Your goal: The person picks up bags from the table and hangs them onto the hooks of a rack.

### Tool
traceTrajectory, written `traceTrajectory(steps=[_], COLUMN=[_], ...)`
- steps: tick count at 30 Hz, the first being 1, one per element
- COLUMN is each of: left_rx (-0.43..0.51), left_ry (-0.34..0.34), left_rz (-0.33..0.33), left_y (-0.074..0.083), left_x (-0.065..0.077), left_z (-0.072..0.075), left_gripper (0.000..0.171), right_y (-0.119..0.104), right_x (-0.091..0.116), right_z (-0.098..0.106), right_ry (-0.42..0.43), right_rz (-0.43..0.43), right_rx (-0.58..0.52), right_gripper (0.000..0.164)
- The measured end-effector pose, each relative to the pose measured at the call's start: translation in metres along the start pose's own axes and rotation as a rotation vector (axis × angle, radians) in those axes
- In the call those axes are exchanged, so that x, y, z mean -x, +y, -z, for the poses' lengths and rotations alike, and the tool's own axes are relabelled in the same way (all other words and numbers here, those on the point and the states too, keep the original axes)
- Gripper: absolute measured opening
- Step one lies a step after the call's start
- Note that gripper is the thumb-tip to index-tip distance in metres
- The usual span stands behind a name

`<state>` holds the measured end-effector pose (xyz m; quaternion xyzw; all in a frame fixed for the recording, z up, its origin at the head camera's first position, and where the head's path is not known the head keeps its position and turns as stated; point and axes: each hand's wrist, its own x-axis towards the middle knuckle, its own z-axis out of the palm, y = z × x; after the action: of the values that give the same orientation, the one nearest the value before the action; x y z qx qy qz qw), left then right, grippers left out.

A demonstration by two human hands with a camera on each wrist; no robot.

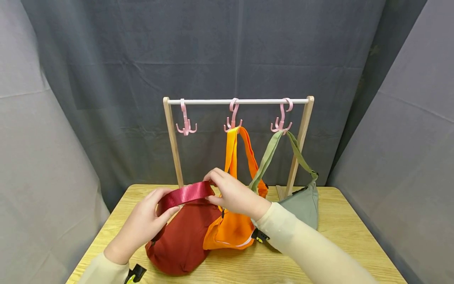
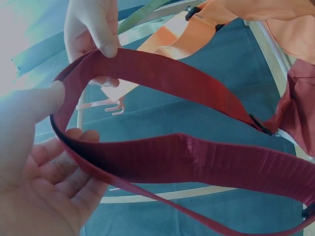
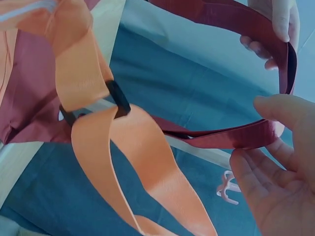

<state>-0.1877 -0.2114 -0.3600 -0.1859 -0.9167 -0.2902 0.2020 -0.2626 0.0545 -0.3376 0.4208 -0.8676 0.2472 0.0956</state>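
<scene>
A dark red bag (image 1: 184, 240) sits at the front left of the table, its wide strap (image 1: 188, 193) lifted into a loop. My left hand (image 1: 147, 221) pinches the left end of that loop between thumb and fingers. At the loop's other end, my right hand (image 1: 230, 193) grips the strap with thumb and fingertips. In the left wrist view the strap (image 2: 157, 78) runs from both hands back toward a black buckle. Right behind my right hand stands an orange bag (image 1: 235, 228), its strap hung on the middle pink hook (image 1: 233, 118).
A rack with a white bar (image 1: 205, 102) and wooden posts stands at the back. Its left pink hook (image 1: 185, 120) bears no strap. A grey-green bag (image 1: 305, 205) hangs by its strap from the right pink hook (image 1: 281, 118). The wooden table (image 1: 354, 244) extends to the right.
</scene>
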Motion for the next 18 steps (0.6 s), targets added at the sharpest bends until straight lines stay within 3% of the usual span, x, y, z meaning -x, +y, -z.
traceTrajectory(steps=[5, 18], left_rx=[0.02, 0.187], left_ry=[0.038, 0.046], left_rz=[-0.006, 0.09], left_y=[-0.003, 0.0], left_x=[-0.004, -0.018], left_z=[0.002, 0.018], left_gripper=[0.043, 0.037], right_y=[0.003, 0.007], right_x=[-0.004, -0.017], right_z=[0.007, 0.027], right_ry=[-0.009, -0.033], right_rz=[-0.015, -0.073], right_rx=[-0.019, -0.102], right_gripper=[0.039, 0.041])
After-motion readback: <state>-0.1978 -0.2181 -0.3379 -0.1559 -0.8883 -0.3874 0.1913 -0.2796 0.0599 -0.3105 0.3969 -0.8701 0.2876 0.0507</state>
